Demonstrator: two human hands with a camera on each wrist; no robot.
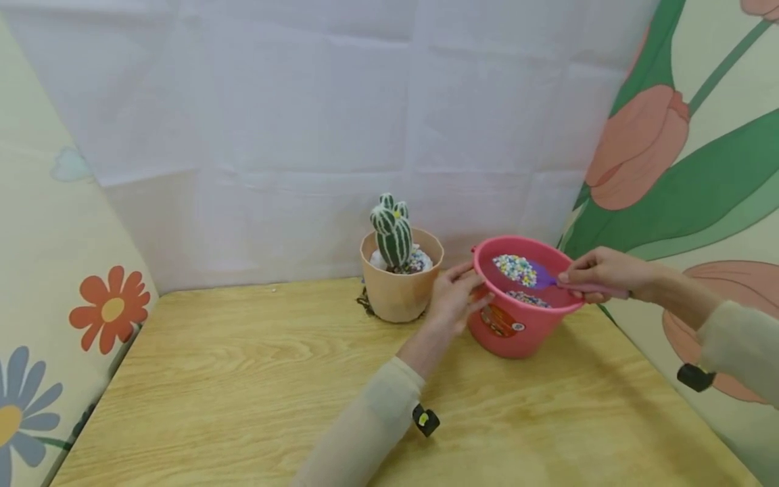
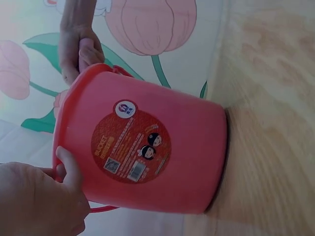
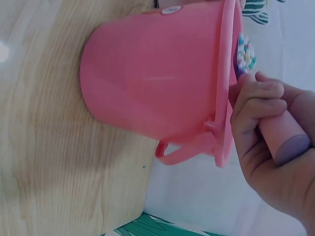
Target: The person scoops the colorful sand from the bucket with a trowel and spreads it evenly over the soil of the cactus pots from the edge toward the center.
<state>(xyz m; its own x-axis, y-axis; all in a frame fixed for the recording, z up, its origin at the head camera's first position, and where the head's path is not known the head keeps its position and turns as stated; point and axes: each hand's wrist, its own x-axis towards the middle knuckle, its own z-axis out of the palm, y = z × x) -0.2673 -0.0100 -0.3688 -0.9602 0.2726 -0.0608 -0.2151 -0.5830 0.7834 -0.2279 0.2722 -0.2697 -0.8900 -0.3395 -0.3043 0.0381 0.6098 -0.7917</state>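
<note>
A: What does the right hand [image 1: 598, 274] have?

B: A purple scoop [image 1: 542, 275]. Its fingers are curled round the handle, whose end sticks out past them. Ahead of those fingers, the blade carries a heap of small coloured beads [image 1: 514, 269] over the mouth of the pink bucket [image 1: 538, 325].

A: And the left hand [image 1: 450, 299]?

B: Its fingers hold that bucket at the rim, one of them lying on the outer wall (a round red label [image 2: 130, 147] sits just beside it). More beads [image 1: 528, 298] lie inside, between the two hands' fingers.

A: Anything else close?

B: A cactus [image 1: 394, 245] in a peach pot [image 1: 395, 297], near the left hand's fingers, on the same table [image 1: 243, 379] as the bucket.
</note>
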